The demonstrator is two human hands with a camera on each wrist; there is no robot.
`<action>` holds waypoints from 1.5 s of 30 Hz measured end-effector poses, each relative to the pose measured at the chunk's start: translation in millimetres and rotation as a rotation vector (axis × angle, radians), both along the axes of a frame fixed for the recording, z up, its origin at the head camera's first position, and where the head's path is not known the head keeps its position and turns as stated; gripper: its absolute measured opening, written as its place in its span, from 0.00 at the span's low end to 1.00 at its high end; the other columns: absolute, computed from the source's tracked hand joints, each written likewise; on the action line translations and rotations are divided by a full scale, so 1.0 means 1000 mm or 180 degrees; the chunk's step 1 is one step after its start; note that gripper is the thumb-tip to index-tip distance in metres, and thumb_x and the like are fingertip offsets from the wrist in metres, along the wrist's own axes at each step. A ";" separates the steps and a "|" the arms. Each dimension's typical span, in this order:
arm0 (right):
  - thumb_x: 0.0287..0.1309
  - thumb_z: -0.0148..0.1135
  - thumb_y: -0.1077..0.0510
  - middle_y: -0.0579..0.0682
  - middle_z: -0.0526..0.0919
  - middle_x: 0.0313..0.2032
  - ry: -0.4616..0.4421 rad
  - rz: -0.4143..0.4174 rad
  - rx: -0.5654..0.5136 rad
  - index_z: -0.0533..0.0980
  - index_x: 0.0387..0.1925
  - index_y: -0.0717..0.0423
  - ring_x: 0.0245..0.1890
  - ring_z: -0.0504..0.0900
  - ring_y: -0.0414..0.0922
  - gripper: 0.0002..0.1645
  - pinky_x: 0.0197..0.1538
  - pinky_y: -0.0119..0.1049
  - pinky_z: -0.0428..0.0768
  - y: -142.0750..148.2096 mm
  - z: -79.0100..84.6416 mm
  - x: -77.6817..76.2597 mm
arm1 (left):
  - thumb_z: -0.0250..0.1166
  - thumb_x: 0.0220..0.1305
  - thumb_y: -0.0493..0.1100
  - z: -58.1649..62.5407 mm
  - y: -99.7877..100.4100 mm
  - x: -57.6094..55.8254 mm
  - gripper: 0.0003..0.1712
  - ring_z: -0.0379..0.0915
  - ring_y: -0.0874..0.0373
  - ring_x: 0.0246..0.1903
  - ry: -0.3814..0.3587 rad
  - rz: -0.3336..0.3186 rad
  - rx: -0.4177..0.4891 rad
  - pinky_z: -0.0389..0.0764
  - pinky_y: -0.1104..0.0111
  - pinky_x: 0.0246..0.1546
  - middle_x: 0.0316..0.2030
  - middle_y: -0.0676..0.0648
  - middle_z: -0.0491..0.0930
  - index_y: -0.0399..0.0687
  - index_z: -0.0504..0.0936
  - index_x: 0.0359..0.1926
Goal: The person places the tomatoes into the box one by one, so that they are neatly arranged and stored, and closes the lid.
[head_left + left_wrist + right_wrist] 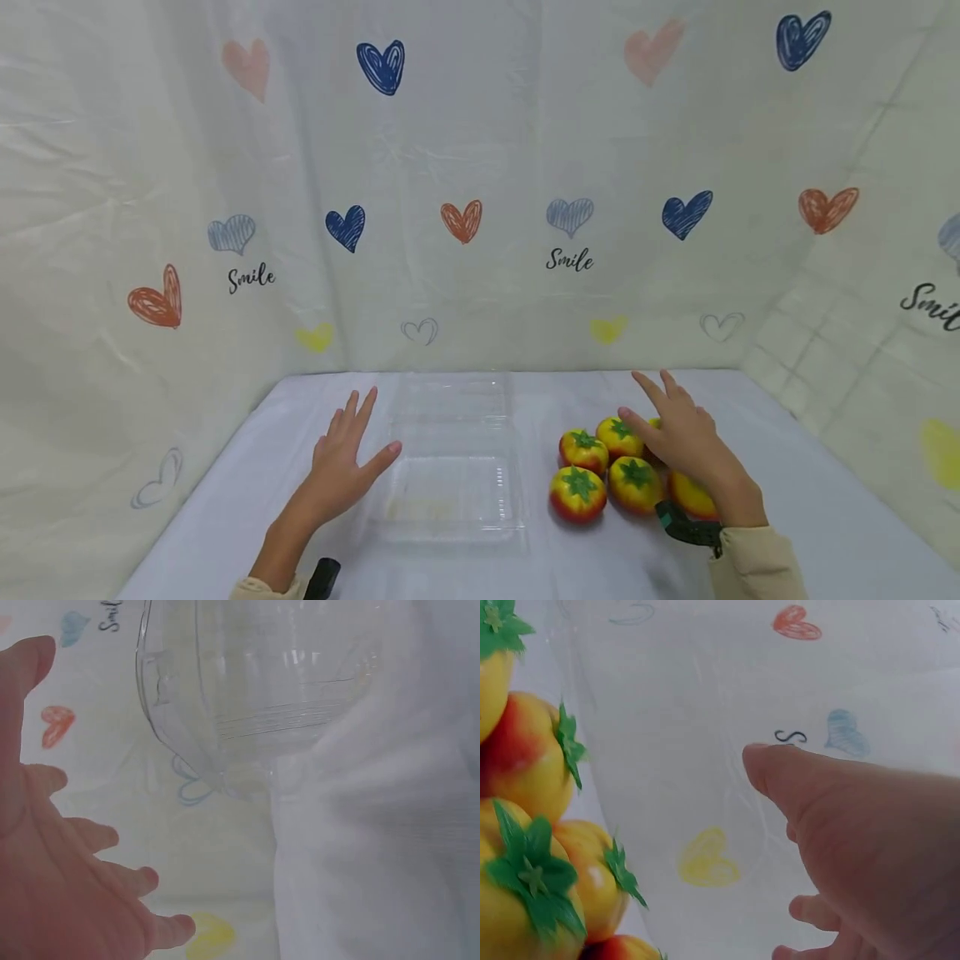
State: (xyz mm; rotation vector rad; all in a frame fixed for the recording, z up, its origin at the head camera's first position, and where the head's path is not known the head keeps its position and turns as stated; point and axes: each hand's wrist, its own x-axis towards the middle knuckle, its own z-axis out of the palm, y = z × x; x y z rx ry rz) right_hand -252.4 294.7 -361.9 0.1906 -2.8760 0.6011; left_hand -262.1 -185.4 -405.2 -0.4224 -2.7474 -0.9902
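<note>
My left hand point(341, 471) hovers with spread fingers at the left of a clear plastic box point(517, 487), holding nothing. The box has its hinged lid point(453, 396) laid back behind it; a side of it also shows in the left wrist view, the clear box point(262, 727). Over the right side of the table, my right hand point(686, 437) is raised with its fingers extended. Beneath and beside it sit several red-and-yellow persimmon-like fruits with green leafy tops, such as the front left fruit point(577, 496). In the right wrist view one fruit point(532, 877) lies apart from the hand.
A white cloth point(420, 575) covers the table. Behind it hangs a pale curtain point(480, 300) printed with hearts and the word Smile, which also runs along both sides. Dark straps with small cameras are on both wrists.
</note>
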 end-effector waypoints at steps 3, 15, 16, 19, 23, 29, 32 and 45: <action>0.78 0.58 0.39 0.85 0.47 0.76 -0.0067 -0.0015 -0.0044 0.54 0.82 0.65 0.70 0.57 0.86 0.49 0.62 0.88 0.57 0.007 0.002 -0.001 | 0.61 0.76 0.67 -0.005 -0.004 0.012 0.55 0.29 0.27 0.82 -0.0110 -0.0062 0.0145 0.37 0.20 0.69 0.86 0.37 0.36 0.56 0.42 0.88; 0.76 0.63 0.48 0.86 0.46 0.75 -0.0404 0.0059 -0.0388 0.54 0.81 0.68 0.72 0.51 0.86 0.48 0.65 0.85 0.56 0.033 -0.010 -0.008 | 0.67 0.74 0.61 -0.031 -0.010 0.033 0.60 0.30 0.33 0.83 -0.0773 -0.0349 0.0556 0.42 0.28 0.75 0.85 0.35 0.34 0.45 0.38 0.88; 0.75 0.64 0.48 0.87 0.46 0.75 -0.0433 0.0063 -0.0382 0.55 0.81 0.69 0.71 0.52 0.86 0.47 0.65 0.85 0.57 0.033 -0.012 -0.009 | 0.68 0.74 0.60 -0.032 -0.010 0.033 0.61 0.30 0.33 0.83 -0.0797 -0.0371 0.0556 0.41 0.29 0.75 0.85 0.34 0.34 0.44 0.38 0.87; 0.74 0.65 0.48 0.89 0.49 0.73 -0.0470 0.0096 -0.0316 0.56 0.79 0.72 0.70 0.54 0.86 0.47 0.64 0.84 0.59 0.034 -0.017 -0.012 | 0.69 0.73 0.60 -0.035 -0.011 0.035 0.62 0.29 0.33 0.82 -0.0837 -0.0419 0.0531 0.41 0.30 0.76 0.85 0.33 0.34 0.42 0.38 0.87; 0.73 0.66 0.46 0.90 0.52 0.71 -0.0534 0.0113 -0.0208 0.59 0.77 0.74 0.69 0.55 0.87 0.48 0.64 0.84 0.61 0.034 -0.021 -0.015 | 0.70 0.71 0.60 -0.037 -0.011 0.035 0.64 0.29 0.34 0.82 -0.0885 -0.0425 0.0520 0.42 0.30 0.76 0.85 0.33 0.33 0.42 0.38 0.87; 0.72 0.67 0.49 0.88 0.60 0.69 -0.0709 0.0090 -0.0170 0.62 0.73 0.77 0.68 0.61 0.84 0.45 0.64 0.82 0.64 0.035 -0.026 -0.018 | 0.73 0.67 0.62 -0.042 -0.009 0.033 0.67 0.34 0.33 0.83 -0.0823 -0.0387 0.0446 0.45 0.30 0.76 0.85 0.34 0.36 0.41 0.40 0.87; 0.71 0.67 0.52 0.83 0.67 0.66 -0.0762 0.0098 -0.0222 0.62 0.72 0.77 0.63 0.70 0.79 0.43 0.63 0.78 0.70 0.038 -0.031 -0.020 | 0.74 0.66 0.61 -0.042 -0.009 0.033 0.67 0.35 0.34 0.83 -0.0802 -0.0421 0.0470 0.45 0.32 0.77 0.85 0.34 0.37 0.40 0.40 0.87; 0.68 0.67 0.58 0.76 0.76 0.50 -0.0704 -0.0111 -0.0360 0.59 0.65 0.73 0.44 0.78 0.63 0.36 0.51 0.66 0.81 0.040 -0.039 -0.018 | 0.74 0.66 0.62 -0.043 -0.006 0.035 0.68 0.34 0.32 0.82 -0.0928 -0.0383 0.0487 0.43 0.30 0.76 0.85 0.36 0.38 0.40 0.39 0.87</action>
